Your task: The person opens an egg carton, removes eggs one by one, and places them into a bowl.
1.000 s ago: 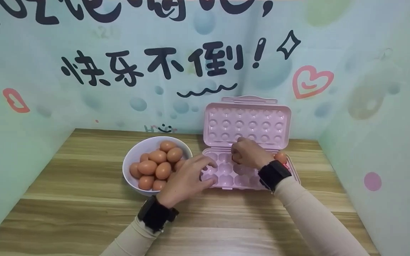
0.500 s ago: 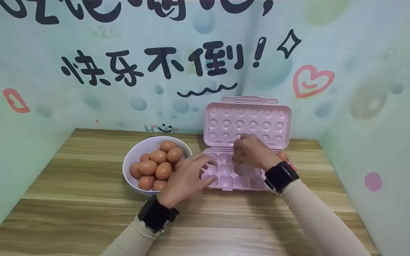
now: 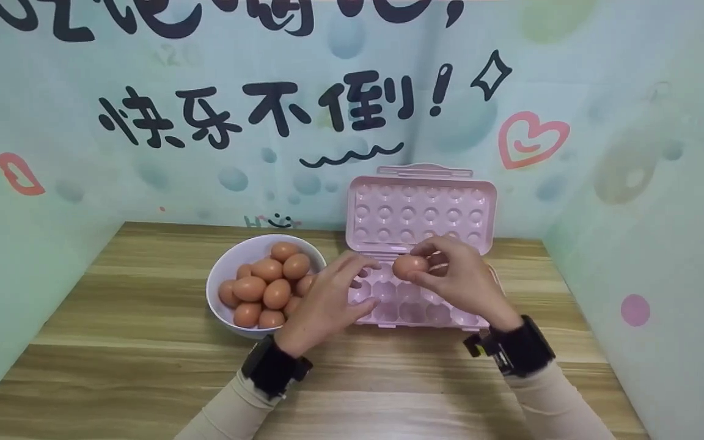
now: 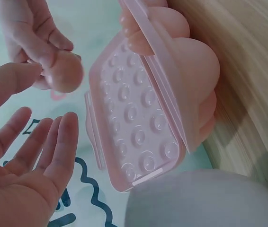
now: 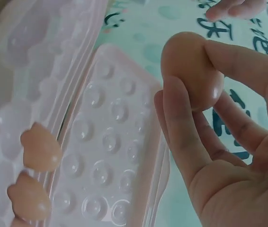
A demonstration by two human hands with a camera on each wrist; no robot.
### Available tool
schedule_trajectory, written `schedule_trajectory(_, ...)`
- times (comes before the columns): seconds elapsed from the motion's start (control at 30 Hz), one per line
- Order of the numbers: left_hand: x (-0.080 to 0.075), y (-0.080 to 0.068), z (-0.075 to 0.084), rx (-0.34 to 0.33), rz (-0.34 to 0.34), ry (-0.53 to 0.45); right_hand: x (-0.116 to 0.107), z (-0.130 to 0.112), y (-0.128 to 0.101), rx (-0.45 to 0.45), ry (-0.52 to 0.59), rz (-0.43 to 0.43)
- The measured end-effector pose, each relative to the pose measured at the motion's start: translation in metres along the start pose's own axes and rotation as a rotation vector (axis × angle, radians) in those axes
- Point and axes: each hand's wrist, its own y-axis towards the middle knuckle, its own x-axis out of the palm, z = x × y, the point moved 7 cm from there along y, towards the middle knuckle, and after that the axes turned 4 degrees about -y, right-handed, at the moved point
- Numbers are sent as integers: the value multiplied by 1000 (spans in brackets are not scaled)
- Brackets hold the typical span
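Note:
My right hand [image 3: 465, 281] pinches a brown egg [image 3: 410, 267] between thumb and fingers, above the pink egg box [image 3: 382, 308]. The right wrist view shows this egg [image 5: 188, 71] held sideways at the fingertips. My left hand [image 3: 321, 302] has its fingers apart and loosely bent, holding nothing, between the bowl and the box's left end. In the left wrist view, the left fingers [image 4: 67, 142] are spread a little below the held egg [image 4: 67, 73]. The box's dimpled lid [image 3: 419, 211] stands raised. A few eggs [image 5: 41, 153] sit in its cups at one end.
A white bowl [image 3: 216, 308] heaped with several brown eggs [image 3: 248, 289] stands left of the box, partly behind my left hand. Both are on a wood-grain table [image 3: 144, 366]. A printed cloth backdrop [image 3: 236, 55] rises behind and at both sides.
My right hand has turned over and its wrist has come nearer and to the right, so the egg at its fingertips now shows. The left hand has barely moved.

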Motion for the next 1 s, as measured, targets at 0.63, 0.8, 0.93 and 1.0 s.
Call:
schedule_trajectory(0.63, 13, -2, 17, 121, 3, -57, 25, -14, -32, 29, 221, -41)
schedule_trajectory(0.8, 15, -2, 21, 147, 15, -46, 30, -16, -34, 51, 267, -82)
schedule_trajectory(0.93, 13, -2, 25, 161, 16, -45, 32, -19, -35, 34, 285, -101)
schedule_trajectory(1.0, 10, -1, 26, 168, 13, -47, 31, -20, -35, 14, 281, -108)
